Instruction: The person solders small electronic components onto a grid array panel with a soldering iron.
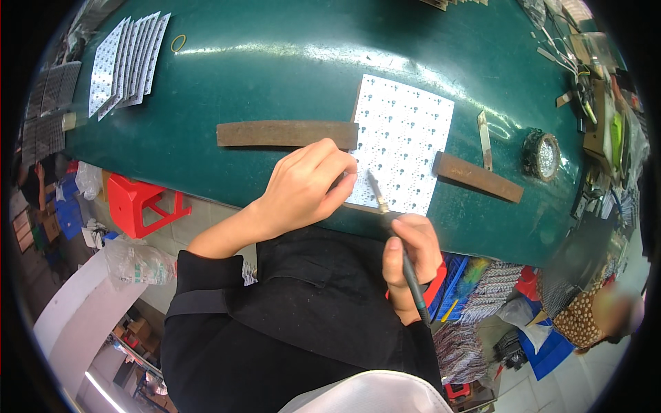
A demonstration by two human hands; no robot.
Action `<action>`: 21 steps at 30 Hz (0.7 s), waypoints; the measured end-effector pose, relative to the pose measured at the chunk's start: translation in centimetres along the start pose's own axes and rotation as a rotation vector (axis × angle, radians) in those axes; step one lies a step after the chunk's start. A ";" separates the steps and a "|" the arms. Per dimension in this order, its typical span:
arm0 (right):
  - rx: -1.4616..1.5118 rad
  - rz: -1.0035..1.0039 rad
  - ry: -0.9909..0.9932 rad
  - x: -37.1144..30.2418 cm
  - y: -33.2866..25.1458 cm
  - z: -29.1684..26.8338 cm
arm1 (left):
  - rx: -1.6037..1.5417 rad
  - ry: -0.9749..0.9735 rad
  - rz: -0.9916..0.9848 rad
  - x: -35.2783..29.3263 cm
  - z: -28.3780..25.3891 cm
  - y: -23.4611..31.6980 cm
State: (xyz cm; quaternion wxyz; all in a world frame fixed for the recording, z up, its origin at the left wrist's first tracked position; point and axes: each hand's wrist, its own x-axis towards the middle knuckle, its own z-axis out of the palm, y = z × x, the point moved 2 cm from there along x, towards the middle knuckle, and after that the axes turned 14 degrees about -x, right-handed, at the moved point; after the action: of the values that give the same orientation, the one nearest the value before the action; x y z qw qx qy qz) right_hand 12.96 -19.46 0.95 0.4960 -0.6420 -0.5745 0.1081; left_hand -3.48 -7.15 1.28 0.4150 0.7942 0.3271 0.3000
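Observation:
A white circuit-board panel (406, 138) with rows of small dark marks lies on the green table in front of me. My right hand (415, 258) grips a soldering iron (413, 275) like a pen, its metal tip pointing at the lower part of the panel. At the panel's left edge, my left hand (306, 182) is closed in a pinch; what its fingertips hold is too small to make out. Brown bars flank the panel: the left bar (286, 134) touches or nearly touches its edge, and the right bar (478, 177) slants away from it.
Several white panels (127, 65) stand fanned at the far left, near a rubber band (178, 43). To the right are a thin metal strip (485, 141) and a round tin (542, 155). Below the table's edge sits a red stool (134, 206). Another person (585, 316) is at lower right.

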 end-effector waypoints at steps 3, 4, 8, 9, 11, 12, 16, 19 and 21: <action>-0.214 0.049 0.059 0.7 1.3 -2.5 | -0.025 0.018 -0.005 -0.6 0.0 0.0; -0.295 0.060 0.164 1.0 2.8 -3.5 | -0.023 0.023 -0.006 -0.9 -0.1 0.1; -1.026 0.240 0.427 5.2 8.0 -9.3 | -0.063 -0.011 0.018 -1.6 -0.1 0.2; -1.023 0.220 0.359 6.0 8.8 -9.9 | -0.066 -0.017 0.008 -1.8 0.0 0.0; -1.019 0.195 0.290 6.0 9.1 -10.0 | -0.060 -0.009 -0.009 -2.1 0.2 0.1; -0.802 0.233 0.315 5.3 8.1 -9.1 | -0.054 -0.006 -0.030 -2.1 0.3 0.0; -0.127 0.162 0.176 0.9 3.5 -5.3 | -0.067 -0.015 0.007 -2.1 0.2 0.2; -0.064 0.034 0.051 -0.2 0.5 -2.2 | -0.077 -0.009 -0.013 -2.7 0.6 0.3; -0.002 0.027 0.021 0.0 0.1 -1.0 | -0.110 0.036 -0.052 -2.6 0.7 0.4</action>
State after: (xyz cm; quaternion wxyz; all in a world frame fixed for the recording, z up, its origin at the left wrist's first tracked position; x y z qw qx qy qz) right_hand 13.76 -19.98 1.39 0.5000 -0.6515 -0.5604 0.1074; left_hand -4.43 -9.62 0.79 0.4597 0.7560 0.3379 0.3208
